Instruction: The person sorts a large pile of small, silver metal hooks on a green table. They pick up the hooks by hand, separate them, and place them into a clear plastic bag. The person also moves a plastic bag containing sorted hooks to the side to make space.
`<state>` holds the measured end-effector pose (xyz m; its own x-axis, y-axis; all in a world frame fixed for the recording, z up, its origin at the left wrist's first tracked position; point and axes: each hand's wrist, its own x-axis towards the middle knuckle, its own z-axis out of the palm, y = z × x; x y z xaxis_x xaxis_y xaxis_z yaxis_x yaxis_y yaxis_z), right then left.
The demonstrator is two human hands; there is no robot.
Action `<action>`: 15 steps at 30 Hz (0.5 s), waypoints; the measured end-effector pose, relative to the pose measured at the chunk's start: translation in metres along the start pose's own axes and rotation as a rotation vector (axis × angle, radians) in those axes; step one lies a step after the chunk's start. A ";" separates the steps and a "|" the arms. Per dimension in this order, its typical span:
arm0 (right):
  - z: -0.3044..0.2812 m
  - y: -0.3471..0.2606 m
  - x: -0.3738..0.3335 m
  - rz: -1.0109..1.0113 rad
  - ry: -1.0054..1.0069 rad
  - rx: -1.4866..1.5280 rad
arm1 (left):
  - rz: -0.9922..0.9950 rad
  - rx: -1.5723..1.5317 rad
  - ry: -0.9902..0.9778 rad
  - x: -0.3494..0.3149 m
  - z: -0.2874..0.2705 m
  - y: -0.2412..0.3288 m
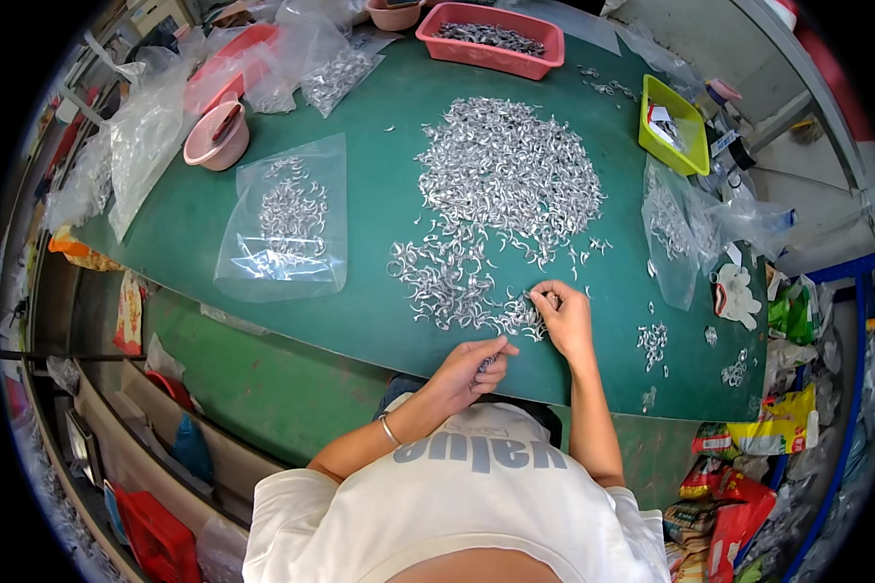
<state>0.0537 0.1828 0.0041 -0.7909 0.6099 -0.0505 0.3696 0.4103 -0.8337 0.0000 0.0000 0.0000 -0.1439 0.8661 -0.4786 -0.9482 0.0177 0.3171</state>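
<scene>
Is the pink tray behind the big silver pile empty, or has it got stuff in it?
It's not empty: small silver pieces lie inside the pink tray.

I wear a white T-shirt (457, 496) with short, loose sleeves (284, 510) and a rounded neckline (476, 540). Large grey-blue lettering (478, 454) runs across its front, upside down from here. A thin, silvery bangle (389, 430) circles my left wrist, and my fingers (552, 288) are bare. Below the desk's (379, 194) near edge shows some dark blue cloth (399, 390), partly hidden.
</scene>
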 end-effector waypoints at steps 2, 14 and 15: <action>0.001 0.003 0.001 0.011 -0.010 0.071 | 0.003 0.005 -0.003 0.000 0.000 0.002; -0.008 -0.002 -0.014 0.172 -0.113 0.464 | -0.005 0.007 0.016 -0.002 0.004 -0.001; -0.012 0.001 -0.017 0.183 -0.097 0.477 | 0.001 0.010 0.021 -0.001 0.005 -0.002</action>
<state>0.0734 0.1812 0.0111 -0.7841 0.5678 -0.2508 0.2608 -0.0654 -0.9632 0.0037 0.0015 0.0033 -0.1507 0.8555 -0.4954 -0.9451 0.0223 0.3261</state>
